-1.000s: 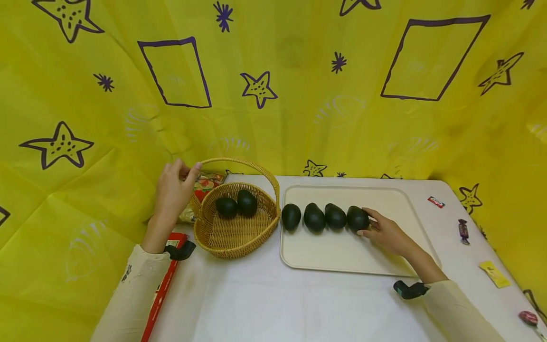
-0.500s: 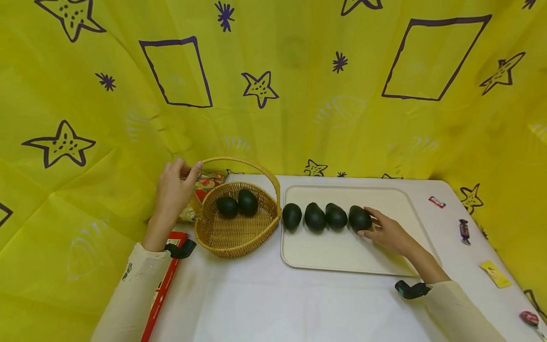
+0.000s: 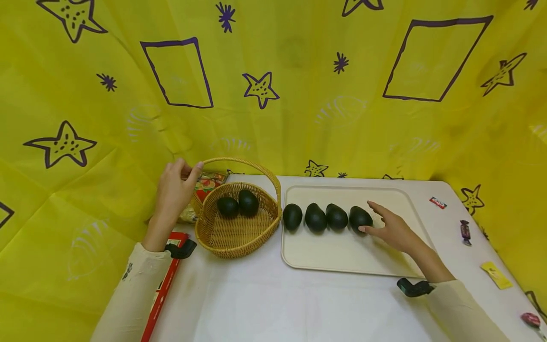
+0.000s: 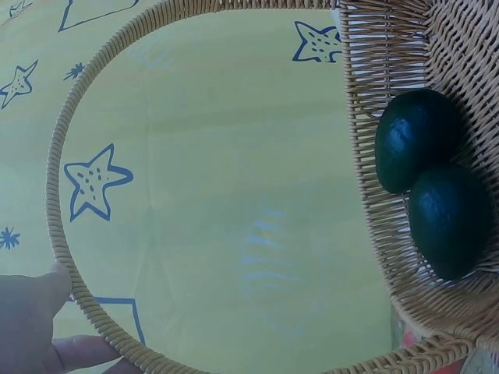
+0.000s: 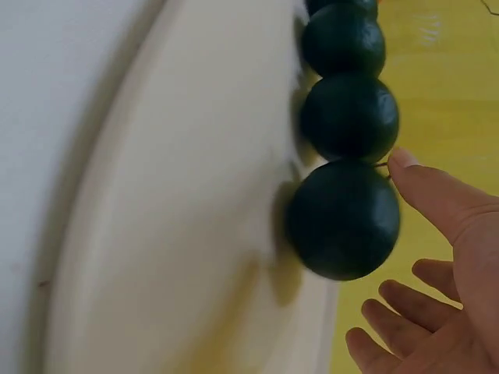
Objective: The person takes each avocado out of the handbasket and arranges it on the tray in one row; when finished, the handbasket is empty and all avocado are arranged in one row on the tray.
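My left hand [image 3: 173, 194] grips the arched handle [image 4: 56, 199] of a wicker basket [image 3: 231, 249], thumb on one side and fingers on the other. Two dark green avocados [image 3: 228, 207] lie touching inside the basket. To its right, several more avocados stand in a row on a cream tray [image 3: 325, 254]. My right hand [image 3: 395, 232] is beside the rightmost avocado [image 3: 360, 219], fingers spread apart. Its thumb is close to that avocado; whether they touch cannot be told. In the right wrist view the other fingers [image 5: 401, 315] are off the avocado.
Colourful packets [image 3: 207, 183] lie behind the basket, and a red box [image 3: 160, 297] lies along the left side. Small wrapped sweets, including a yellow packet [image 3: 495, 275] and a brown candy [image 3: 465, 232], lie right of the tray. A yellow patterned curtain [image 3: 295, 128] encloses the table.
My right hand's fingers have opened away from the rightmost avocado, which moved slightly right and then stayed on the tray. My left hand and the basket have not visibly moved.
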`<state>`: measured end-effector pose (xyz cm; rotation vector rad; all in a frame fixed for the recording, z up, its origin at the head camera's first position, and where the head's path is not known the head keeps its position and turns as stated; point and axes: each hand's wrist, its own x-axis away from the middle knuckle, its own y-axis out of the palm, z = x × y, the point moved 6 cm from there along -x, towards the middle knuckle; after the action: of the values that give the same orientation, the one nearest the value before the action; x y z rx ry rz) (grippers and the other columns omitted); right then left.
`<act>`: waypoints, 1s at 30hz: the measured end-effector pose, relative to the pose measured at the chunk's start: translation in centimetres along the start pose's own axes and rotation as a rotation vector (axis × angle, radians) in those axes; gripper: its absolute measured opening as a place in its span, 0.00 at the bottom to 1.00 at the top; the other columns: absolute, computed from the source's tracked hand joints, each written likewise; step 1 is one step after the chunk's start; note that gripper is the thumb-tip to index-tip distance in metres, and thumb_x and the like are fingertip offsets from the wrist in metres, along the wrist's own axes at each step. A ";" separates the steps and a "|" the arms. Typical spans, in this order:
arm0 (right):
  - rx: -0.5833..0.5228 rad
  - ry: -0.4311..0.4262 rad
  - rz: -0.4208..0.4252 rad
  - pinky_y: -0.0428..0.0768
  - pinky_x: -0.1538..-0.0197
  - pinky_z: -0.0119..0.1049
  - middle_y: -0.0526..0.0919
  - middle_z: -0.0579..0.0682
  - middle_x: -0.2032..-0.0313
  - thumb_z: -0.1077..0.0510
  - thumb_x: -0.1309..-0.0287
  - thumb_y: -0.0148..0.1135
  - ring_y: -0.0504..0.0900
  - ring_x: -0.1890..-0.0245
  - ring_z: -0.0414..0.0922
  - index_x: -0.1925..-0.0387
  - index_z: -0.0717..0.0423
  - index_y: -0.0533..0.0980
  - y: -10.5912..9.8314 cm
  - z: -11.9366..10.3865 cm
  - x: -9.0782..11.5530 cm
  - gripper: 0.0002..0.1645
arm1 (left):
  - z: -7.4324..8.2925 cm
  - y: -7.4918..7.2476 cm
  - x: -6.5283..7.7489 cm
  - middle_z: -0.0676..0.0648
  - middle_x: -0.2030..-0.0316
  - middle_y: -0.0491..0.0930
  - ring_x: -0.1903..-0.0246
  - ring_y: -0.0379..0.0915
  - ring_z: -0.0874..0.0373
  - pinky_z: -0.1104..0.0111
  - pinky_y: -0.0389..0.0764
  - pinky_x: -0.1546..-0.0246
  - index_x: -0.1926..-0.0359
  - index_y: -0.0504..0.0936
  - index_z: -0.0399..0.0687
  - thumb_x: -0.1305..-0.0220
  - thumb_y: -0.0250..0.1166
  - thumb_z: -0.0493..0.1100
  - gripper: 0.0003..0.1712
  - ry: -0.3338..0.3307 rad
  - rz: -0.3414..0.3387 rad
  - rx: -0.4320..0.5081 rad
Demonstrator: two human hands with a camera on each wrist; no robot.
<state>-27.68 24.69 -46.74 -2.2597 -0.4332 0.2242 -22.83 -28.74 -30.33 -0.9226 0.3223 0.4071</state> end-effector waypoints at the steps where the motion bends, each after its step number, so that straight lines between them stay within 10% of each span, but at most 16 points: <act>1: 0.001 -0.002 0.006 0.68 0.34 0.73 0.59 0.72 0.22 0.41 0.32 0.71 0.64 0.31 0.80 0.19 0.65 0.52 -0.2 -0.3 -0.1 0.57 | 0.0 0.0 0.0 0.35 0.58 0.76 0.57 0.72 0.40 0.48 0.73 0.54 0.60 0.75 0.38 0.21 0.54 0.67 0.33 0.001 -0.002 0.003; 15: 0.007 -0.257 0.043 0.73 0.31 0.61 0.75 0.60 0.28 0.47 0.31 0.71 0.74 0.29 0.63 0.24 0.58 0.68 2.6 -11.4 -2.0 0.41 | -0.1 0.0 0.1 0.36 0.58 0.75 0.58 0.72 0.41 0.51 0.72 0.55 0.61 0.75 0.39 0.21 0.55 0.67 0.33 0.004 -0.007 0.011; 30: 0.015 -0.470 -0.255 0.75 0.30 0.52 0.77 0.57 0.30 0.47 0.27 0.68 0.75 0.29 0.56 0.26 0.59 0.71 11.3 -22.4 -4.0 0.36 | -0.3 0.0 0.0 0.35 0.58 0.76 0.58 0.72 0.40 0.48 0.73 0.55 0.61 0.75 0.39 0.22 0.56 0.67 0.33 -0.001 0.021 0.007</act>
<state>-22.08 0.72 -40.41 -2.1005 -0.9539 0.6263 -22.89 -29.03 -30.48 -0.9123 0.3327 0.4257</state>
